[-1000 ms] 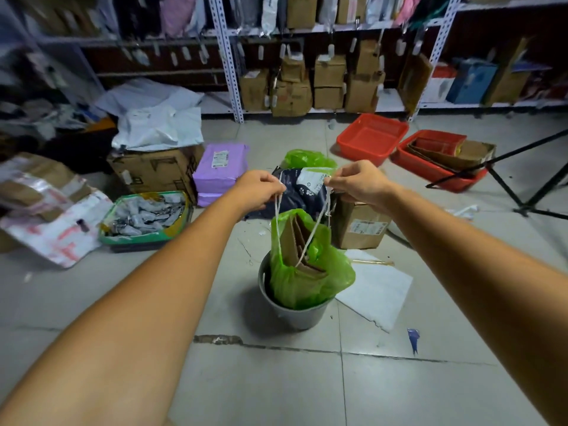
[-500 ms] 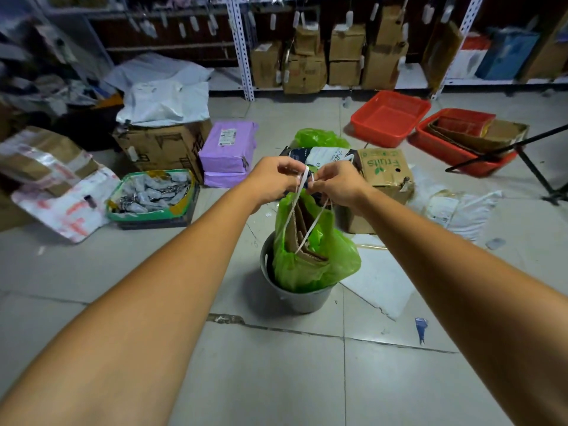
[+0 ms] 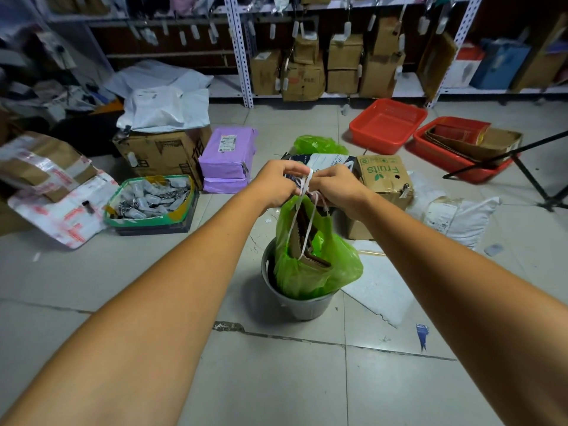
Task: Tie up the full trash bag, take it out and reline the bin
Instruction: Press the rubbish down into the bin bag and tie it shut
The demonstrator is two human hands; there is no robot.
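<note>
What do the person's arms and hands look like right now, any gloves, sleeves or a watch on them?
Both arms are bare from the bottom edge of the picture up to the fingers: no sleeves show. The left hand and the right hand wear no gloves, and no watch, band or ring can be seen on the wrists or the visible fingers. No markings or cables either.

A storeroom floor of pale grey square tiles (image 3: 276,379), cracked along one grout line, lies under dim light. White perforated-steel shelving (image 3: 242,56) lines the back wall, stacked with brown cardboard cartons (image 3: 342,69) and hung with small tags. Two red plastic crates (image 3: 387,124) sit on the floor at right, near a black tripod leg (image 3: 528,176). Purple wrapped parcels (image 3: 227,155) rest at centre-left.
</note>
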